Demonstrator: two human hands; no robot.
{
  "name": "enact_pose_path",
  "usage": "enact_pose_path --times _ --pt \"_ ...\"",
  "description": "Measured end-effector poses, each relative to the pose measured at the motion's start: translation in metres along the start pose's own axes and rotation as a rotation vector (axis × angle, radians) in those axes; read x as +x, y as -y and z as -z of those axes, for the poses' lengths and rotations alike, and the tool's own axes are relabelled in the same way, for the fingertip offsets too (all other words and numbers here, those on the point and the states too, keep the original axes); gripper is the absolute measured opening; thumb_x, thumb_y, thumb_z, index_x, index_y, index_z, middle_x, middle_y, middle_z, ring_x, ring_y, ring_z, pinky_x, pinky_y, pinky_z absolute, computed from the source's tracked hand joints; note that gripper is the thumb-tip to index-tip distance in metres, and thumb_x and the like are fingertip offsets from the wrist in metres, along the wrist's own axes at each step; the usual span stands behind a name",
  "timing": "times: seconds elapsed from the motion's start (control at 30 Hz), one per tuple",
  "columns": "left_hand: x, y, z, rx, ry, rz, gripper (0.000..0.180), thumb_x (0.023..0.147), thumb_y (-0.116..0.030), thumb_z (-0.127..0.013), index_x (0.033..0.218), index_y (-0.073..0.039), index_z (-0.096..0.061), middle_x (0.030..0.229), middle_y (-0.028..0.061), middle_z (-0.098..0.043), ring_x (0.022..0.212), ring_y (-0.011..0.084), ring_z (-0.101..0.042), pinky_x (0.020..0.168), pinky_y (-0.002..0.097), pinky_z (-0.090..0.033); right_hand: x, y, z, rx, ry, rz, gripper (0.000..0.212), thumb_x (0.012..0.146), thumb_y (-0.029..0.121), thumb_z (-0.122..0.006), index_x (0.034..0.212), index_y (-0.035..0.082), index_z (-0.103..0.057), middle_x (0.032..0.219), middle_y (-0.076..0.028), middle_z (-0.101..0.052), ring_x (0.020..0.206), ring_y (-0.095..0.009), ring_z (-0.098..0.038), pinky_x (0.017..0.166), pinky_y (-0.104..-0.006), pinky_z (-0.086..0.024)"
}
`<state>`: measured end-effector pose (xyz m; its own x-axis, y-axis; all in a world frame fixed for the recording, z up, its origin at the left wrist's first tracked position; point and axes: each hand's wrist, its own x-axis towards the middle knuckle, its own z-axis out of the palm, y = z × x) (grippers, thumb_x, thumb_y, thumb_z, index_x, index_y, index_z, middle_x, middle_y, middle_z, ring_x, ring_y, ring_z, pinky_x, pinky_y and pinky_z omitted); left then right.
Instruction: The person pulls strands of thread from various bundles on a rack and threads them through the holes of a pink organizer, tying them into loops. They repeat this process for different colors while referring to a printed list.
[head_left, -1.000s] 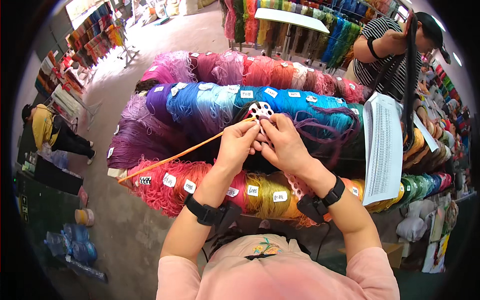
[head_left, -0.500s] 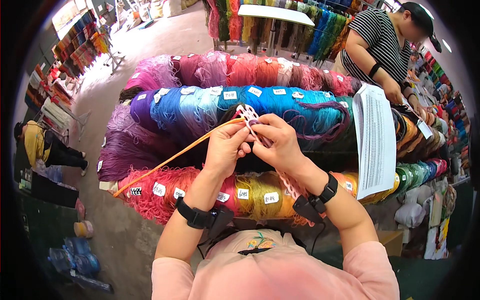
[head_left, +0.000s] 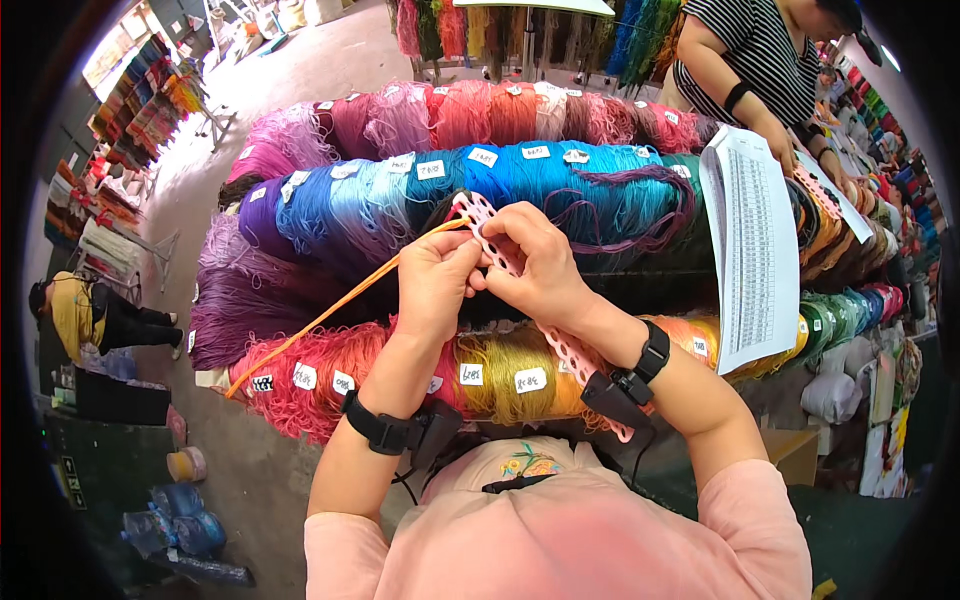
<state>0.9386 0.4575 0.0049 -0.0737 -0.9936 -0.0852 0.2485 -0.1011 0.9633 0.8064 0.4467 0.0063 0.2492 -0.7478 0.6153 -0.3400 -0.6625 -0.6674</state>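
My left hand (head_left: 436, 285) is closed, fingertips pinching an orange thread strand (head_left: 345, 299) near the holes of a pink perforated strip (head_left: 567, 352). From there the strand runs taut down to the left, across the coral-pink skeins. My right hand (head_left: 541, 262) grips the strip near its upper end, thumb and fingers bent around it. The strip slants down under my right forearm, its lower end showing beside the wrist strap. Both hands are close together above the gap between the blue skeins (head_left: 505, 195) and the golden yellow skeins (head_left: 512, 372). My fingers hide the exact thread end.
Rows of labelled skeins surround my hands, with purple ones (head_left: 235, 305) left and red ones (head_left: 510, 112) behind. Printed sheets (head_left: 755, 255) lie over the right side. A person in a striped top (head_left: 750, 60) works at back right; another (head_left: 80, 315) is far left.
The thread and strip stay in my hands. My right fingers have shifted on the strip, and more of its lower length shows. The whole view has shifted slightly.
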Motion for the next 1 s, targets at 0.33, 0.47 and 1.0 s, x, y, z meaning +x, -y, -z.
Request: enact_pose_path --times 0.33,0.47,1.0 --pt "-0.022 -0.016 0.048 -0.221 -0.064 0.151 0.011 0.075 -0.007 -0.053 0.083 0.001 -0.054 0.065 0.0075 -0.057 0.044 0.0037 -0.046 0.038 0.0135 -0.037 -0.008 -0.002 -0.005 -0.095 0.083 0.019 0.027 0.054 0.004 -0.055 0.080 0.002 -0.052 0.074 -0.009 -0.047 0.058 -0.020 -0.050 0.053 -0.0271 -0.041" --pt "-0.025 -0.018 0.043 -0.332 -0.048 0.265 0.012 0.076 -0.007 -0.054 0.084 0.001 -0.054 0.064 0.0063 -0.057 0.046 0.0048 -0.050 0.039 0.0133 -0.038 -0.011 -0.001 -0.009 -0.085 0.068 0.057 0.027 0.054 0.004 -0.056 0.080 0.002 -0.053 0.074 -0.009 -0.047 0.058 -0.021 -0.051 0.053 -0.0281 -0.042" --pt "-0.155 -0.012 0.088 -1.062 0.133 -0.033 0.029 0.084 -0.005 -0.033 0.111 -0.002 -0.042 0.092 0.0127 -0.054 0.039 0.0035 -0.041 0.036 0.0174 -0.028 -0.040 0.069 -0.042 -0.088 0.492 -0.021 0.032 0.061 0.016 -0.058 0.088 0.002 -0.049 0.082 -0.010 -0.047 0.061 -0.026 -0.053 0.049 -0.0326 -0.043"
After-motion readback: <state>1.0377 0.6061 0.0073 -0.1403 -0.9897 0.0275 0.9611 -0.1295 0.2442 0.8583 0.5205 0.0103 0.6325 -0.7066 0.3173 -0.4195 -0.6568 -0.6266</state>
